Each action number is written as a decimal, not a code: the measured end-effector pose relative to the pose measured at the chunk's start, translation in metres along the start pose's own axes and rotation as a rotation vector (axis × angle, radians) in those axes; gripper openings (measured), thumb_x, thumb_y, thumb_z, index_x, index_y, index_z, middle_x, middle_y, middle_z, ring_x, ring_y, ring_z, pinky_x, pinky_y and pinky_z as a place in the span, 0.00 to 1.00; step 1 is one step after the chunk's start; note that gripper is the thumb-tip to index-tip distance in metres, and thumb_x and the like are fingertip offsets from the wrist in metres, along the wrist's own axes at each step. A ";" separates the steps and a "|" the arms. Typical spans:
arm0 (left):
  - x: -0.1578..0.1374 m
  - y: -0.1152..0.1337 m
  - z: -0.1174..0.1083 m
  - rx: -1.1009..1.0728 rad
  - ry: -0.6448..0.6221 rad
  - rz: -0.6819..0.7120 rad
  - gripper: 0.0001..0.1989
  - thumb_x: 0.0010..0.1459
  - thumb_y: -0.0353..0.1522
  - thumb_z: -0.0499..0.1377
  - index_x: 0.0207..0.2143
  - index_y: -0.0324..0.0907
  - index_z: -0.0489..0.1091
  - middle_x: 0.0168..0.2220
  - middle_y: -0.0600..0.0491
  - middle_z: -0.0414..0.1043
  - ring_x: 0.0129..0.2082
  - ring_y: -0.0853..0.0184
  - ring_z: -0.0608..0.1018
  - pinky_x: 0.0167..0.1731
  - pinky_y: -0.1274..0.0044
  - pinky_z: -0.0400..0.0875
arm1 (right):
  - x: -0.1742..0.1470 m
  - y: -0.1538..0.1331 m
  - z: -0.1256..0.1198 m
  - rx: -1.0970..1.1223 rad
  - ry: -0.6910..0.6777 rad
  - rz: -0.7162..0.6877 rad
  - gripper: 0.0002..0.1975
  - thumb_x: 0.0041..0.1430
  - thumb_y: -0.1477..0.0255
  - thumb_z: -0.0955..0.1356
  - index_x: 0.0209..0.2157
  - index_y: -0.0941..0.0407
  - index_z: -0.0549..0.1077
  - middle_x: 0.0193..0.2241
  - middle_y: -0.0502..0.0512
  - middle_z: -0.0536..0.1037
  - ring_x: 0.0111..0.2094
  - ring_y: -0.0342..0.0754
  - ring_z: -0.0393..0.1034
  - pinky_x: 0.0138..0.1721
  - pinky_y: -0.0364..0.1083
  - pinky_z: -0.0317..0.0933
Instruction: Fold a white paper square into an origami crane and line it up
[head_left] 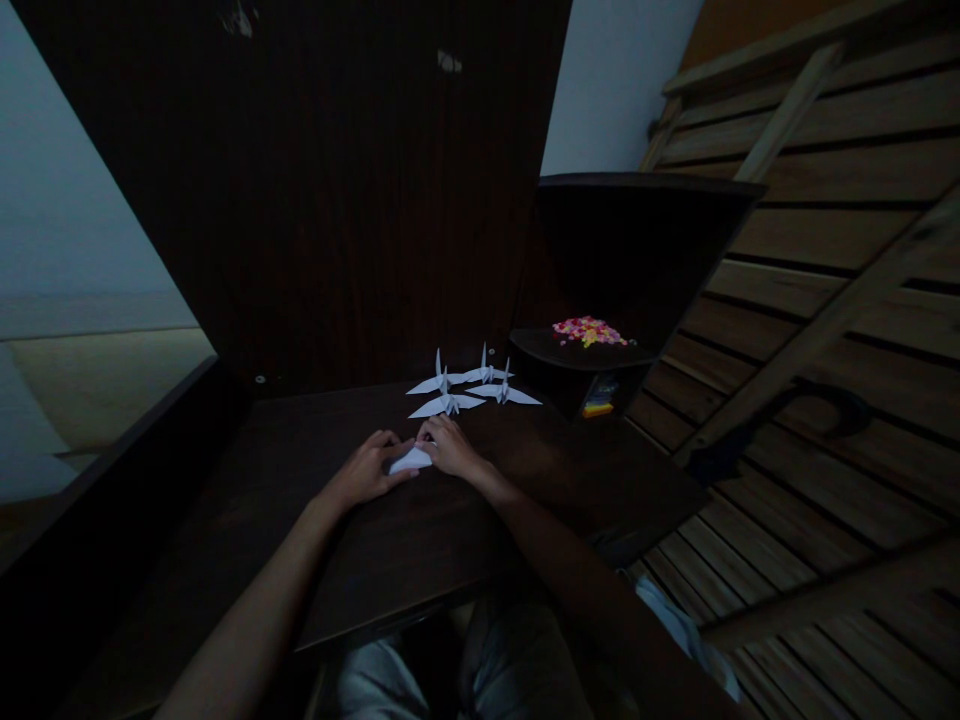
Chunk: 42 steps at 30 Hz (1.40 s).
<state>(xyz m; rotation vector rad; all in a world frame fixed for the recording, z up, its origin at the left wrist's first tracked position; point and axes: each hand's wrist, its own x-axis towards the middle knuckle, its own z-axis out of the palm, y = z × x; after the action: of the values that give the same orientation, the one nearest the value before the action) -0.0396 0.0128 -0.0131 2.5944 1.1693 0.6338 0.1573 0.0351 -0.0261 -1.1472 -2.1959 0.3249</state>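
Observation:
A small folded piece of white paper (409, 460) lies on the dark wooden desk (420, 540), between my two hands. My left hand (370, 466) grips its left side, with the thumb along the near edge and the fingers curled behind. On the right end, the fingers of my right hand (447, 446) are pinched together against the paper. Just beyond my hands stand several white origami cranes (448, 403), grouped close together with wings spread. The finer folds of the paper are partly covered by my fingers.
On the corner shelf (532, 343) at the right sits a heap of small pink, red and yellow pieces (589, 331). Below it is a compartment with a yellow item (598, 409). A tall dark panel (360, 200) backs the desk; wooden slats (840, 290) stand at right.

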 end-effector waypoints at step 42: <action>0.011 0.026 -0.003 -0.856 0.412 -0.542 0.25 0.38 0.47 0.68 0.33 0.37 0.78 0.31 0.47 0.80 0.32 0.58 0.79 0.33 0.73 0.72 | 0.010 -0.015 -0.004 1.027 0.239 0.294 0.17 0.36 0.62 0.75 0.27 0.58 0.72 0.20 0.47 0.71 0.21 0.41 0.66 0.25 0.42 0.63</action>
<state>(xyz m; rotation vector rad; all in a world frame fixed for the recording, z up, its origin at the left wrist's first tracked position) -0.0177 0.0043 0.0021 1.4060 1.2515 1.2223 0.1457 0.0341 -0.0120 -0.8211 -1.3082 1.1957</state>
